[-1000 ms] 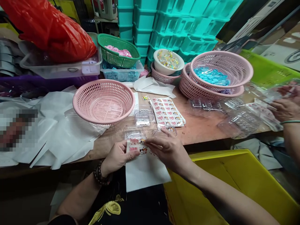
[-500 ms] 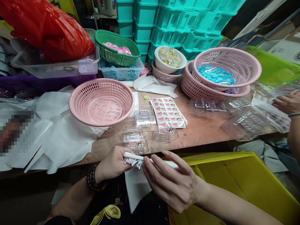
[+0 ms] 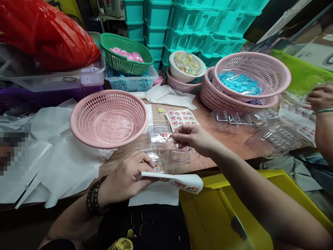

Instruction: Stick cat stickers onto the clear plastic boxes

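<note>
My left hand (image 3: 127, 178) pinches a curled white sticker sheet (image 3: 191, 184) with pink lettering and cartoon cats, its far end drooping to the right. Over the table, my right hand (image 3: 191, 137) has its fingertips pinched together at a small clear sticker (image 3: 164, 135) with pink print. That sticker lies over or just above a clear plastic box (image 3: 154, 139). Closer to me, another clear plastic box (image 3: 158, 166) shows a cat sticker and is partly covered by my left hand. A third clear piece (image 3: 179, 156) lies below my right wrist.
A stack of sticker sheets (image 3: 179, 116) lies behind my right hand. Pink baskets stand left (image 3: 109, 95) and right (image 3: 249, 57). Clear packaging (image 3: 281, 135) is piled near a co-worker's hand (image 3: 321, 99). White paper (image 3: 57, 149) covers the left side; a yellow bin (image 3: 223, 208) stands below right.
My right hand has left the sheet and moved up and forward to the clear box with a sticker. My left hand keeps the sheet, whose printed side now shows. The co-worker's hand has risen.
</note>
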Available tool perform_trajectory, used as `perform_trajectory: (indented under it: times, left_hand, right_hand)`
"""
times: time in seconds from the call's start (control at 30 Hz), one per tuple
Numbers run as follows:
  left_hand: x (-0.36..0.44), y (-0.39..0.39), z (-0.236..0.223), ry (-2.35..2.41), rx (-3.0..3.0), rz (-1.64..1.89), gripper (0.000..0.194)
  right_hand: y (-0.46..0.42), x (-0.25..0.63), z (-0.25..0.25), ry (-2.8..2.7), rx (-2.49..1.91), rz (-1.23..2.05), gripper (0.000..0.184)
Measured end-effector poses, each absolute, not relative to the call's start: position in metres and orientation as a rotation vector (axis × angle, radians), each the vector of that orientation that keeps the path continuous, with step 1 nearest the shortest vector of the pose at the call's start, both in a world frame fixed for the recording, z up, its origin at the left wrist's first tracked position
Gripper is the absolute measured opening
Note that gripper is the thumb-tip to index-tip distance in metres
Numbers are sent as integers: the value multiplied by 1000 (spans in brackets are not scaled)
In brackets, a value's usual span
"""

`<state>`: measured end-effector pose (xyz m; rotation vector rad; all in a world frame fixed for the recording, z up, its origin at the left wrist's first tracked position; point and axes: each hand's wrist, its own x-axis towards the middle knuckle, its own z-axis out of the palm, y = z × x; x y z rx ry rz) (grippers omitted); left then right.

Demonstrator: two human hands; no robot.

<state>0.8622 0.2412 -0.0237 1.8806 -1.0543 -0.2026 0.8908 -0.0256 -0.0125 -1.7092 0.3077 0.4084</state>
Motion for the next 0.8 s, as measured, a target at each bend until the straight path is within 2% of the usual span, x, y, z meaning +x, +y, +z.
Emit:
perform_trajectory:
  times: [0.2,0.8]
  left_hand:
    - [878,227,-36,-1218,1953,-194,11]
    - [881,218,-62,-1274,2049,-283,12]
  right_hand:
    - [-20,911,-23,369,-1669,578,31]
    - [-6,911,-21,419,-1899,502,34]
